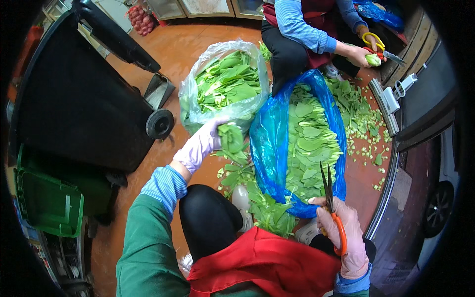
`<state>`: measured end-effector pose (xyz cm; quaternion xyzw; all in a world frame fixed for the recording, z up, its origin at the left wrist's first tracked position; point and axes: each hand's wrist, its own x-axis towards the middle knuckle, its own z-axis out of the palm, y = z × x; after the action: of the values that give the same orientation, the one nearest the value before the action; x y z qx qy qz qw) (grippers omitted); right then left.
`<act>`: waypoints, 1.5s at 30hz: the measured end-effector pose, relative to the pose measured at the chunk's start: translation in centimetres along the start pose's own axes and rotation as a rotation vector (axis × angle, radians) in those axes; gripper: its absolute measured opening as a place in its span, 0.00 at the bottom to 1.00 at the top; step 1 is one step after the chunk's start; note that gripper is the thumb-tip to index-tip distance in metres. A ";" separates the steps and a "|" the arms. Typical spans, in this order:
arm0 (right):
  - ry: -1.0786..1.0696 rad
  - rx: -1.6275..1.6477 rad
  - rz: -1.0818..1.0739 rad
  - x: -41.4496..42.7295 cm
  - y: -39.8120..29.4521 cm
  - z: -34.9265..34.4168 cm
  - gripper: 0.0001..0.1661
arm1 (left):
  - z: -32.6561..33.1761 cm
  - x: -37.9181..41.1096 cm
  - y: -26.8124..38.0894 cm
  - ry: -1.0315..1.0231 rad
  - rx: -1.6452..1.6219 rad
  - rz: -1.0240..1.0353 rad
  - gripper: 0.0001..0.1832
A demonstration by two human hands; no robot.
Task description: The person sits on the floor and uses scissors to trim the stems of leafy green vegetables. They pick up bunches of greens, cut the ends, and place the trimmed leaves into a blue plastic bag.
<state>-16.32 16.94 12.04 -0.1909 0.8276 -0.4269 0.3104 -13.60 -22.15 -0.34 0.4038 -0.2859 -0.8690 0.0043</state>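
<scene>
My gloved left hand (202,144) is closed around a bunch of leafy greens (232,139), close to the near side of a clear plastic bag (187,96). That bag is heaped with cut green leaves (230,80). In my gloved right hand (345,230) are scissors with orange handles (340,234), their blades pointing away from me and slightly parted. The scissors are over the near right corner of a blue plastic bag (269,148). Rows of pak choi (311,137) lie in this bag. Loose leaves (271,211) lie on the floor between my shoes.
Across from me another person (308,26) holds yellow-handled scissors (374,39) and a pak choi (373,60). Trimmings (365,126) litter the floor at the right, beside the door sill (386,200). A black wheeled bin (85,96) and a green bin (52,204) stand left.
</scene>
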 end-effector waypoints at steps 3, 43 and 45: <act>-0.060 -0.020 -0.002 0.1 -0.7 -0.5 0.11 | -4.3 4.8 5.0 -0.049 -0.073 0.038 0.14; -0.058 -0.238 0.042 1.7 2.0 1.8 0.12 | 8.4 -4.1 -5.0 -0.506 1.933 0.658 0.15; -0.083 -0.245 0.055 2.0 1.2 1.9 0.12 | 6.7 -0.6 -0.9 -0.077 1.975 0.746 0.14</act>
<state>-16.57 15.38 9.50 -0.2220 0.8650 -0.3057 0.3302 -17.74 -17.93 3.04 0.0868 -0.9722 -0.2063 -0.0687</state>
